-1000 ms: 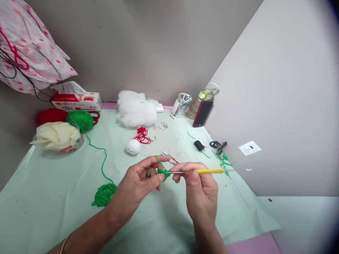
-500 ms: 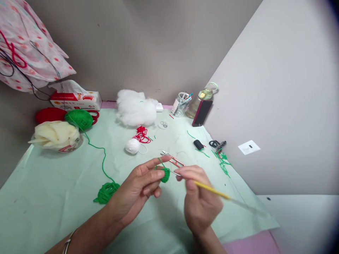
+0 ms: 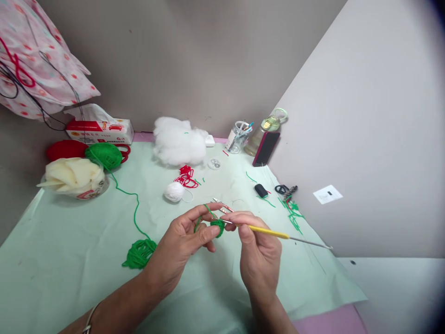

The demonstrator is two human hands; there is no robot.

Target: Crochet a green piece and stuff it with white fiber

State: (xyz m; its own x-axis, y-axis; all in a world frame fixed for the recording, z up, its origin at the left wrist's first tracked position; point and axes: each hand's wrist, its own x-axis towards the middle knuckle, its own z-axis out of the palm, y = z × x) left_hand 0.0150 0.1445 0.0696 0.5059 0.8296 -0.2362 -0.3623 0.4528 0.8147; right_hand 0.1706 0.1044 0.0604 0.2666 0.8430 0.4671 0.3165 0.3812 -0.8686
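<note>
A small green crocheted piece [image 3: 217,227] is pinched between the thumb and fingers of my left hand [image 3: 187,236], with green yarn looped over the raised index finger. My right hand [image 3: 259,246] grips a crochet hook [image 3: 269,231] by its yellow handle. The hook's metal tip meets the green piece, and its other end points out to the right. Just behind my fingertips lie orange-handled snips [image 3: 224,205], partly hidden. A heap of green yarn [image 3: 139,253] rests beside my left wrist.
White stuffing [image 3: 180,141], a white yarn ball [image 3: 174,191] and red yarn [image 3: 187,177] lie farther back. A green skein [image 3: 104,156], tissue box [image 3: 100,131] and tub [image 3: 90,191] stand left. A pen jar [image 3: 238,138], bottle [image 3: 257,137], phone [image 3: 266,148] and black case [image 3: 260,190] are right.
My right hand has moved slightly left and up, bringing the hook against the green piece. The hook now lies flatter. My left fingers and the green piece have shifted slightly.
</note>
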